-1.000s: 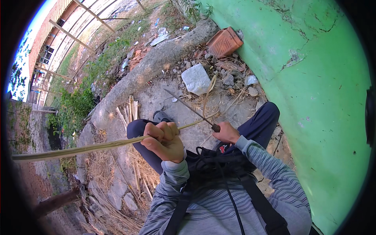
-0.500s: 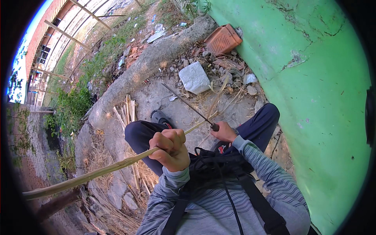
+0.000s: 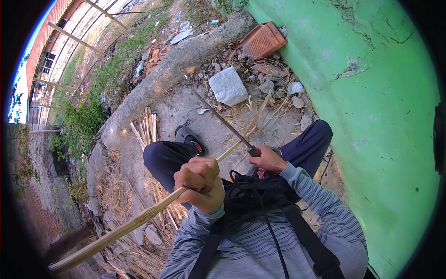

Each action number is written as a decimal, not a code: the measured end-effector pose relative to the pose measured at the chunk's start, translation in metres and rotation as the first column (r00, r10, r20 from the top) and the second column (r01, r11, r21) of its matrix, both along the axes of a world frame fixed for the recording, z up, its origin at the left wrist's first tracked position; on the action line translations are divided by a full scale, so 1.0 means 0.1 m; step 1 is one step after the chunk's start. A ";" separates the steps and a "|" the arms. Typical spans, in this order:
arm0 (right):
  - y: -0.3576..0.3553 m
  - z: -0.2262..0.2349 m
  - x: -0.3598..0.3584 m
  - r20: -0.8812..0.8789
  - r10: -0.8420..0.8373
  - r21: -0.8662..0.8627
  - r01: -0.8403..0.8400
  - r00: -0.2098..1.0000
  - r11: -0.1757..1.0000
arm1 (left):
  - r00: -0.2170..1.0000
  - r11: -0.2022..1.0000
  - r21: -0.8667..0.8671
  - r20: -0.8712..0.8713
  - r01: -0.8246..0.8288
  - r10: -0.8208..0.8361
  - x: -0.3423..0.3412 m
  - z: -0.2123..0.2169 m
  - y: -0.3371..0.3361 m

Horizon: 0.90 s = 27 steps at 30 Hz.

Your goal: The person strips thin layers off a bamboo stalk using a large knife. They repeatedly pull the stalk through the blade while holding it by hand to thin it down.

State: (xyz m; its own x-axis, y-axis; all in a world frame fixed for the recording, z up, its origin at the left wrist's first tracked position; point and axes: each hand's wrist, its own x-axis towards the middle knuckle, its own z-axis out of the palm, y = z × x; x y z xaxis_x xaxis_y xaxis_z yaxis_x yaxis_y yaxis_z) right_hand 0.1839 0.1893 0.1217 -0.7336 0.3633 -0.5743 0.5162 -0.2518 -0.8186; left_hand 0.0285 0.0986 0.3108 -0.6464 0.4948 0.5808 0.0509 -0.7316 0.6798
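A long pale bamboo strip (image 3: 109,232) slants from the lower left, through the fist of my left hand (image 3: 200,184), and on toward the far right. The left fingers are wrapped tightly around it. My right hand (image 3: 268,159) is closed on the short dark handle of a long thin knife (image 3: 218,115). Its narrow blade points away to the far left and crosses the strip just beyond the handle. Whether the edge touches the strip I cannot tell. The strip's far part lies over the ground between my knees.
A cracked green wall (image 3: 371,116) rises along the right. Ahead are a white block (image 3: 228,87), an orange clay brick (image 3: 264,41) and rubble. Several split strips (image 3: 147,126) lie beyond my left knee. A rounded concrete ridge (image 3: 158,81) curves past, with plants (image 3: 83,121) behind it.
The near end of the bamboo strip has swung down and toward me. The knife has turned slightly, showing more of its blade. Both hands keep their grip.
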 end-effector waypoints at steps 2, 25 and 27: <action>-0.02 0.12 -0.04 -0.051 -0.001 0.006 0.001 0.999 1.000 | 1.000 1.000 -0.011 0.000 0.005 -0.005 -0.01 0.01 0.01; 0.12 -0.63 -0.07 0.052 0.011 0.406 -0.031 0.999 0.914 | 0.999 0.999 -0.035 0.025 0.022 -0.021 -0.04 0.02 -0.07; 0.24 -1.18 -0.08 0.166 -0.019 0.343 -0.039 0.986 0.939 | 1.000 1.000 -0.026 0.006 0.005 -0.004 -0.06 0.02 -0.11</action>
State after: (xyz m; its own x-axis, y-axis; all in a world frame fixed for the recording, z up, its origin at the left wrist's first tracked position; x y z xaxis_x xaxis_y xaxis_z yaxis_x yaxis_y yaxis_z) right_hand 0.1759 0.2133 0.0035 -0.6443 0.5529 -0.5284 0.6518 0.0356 -0.7575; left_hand 0.0222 0.0880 0.3129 -0.6475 0.5127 0.5638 0.0437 -0.7137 0.6991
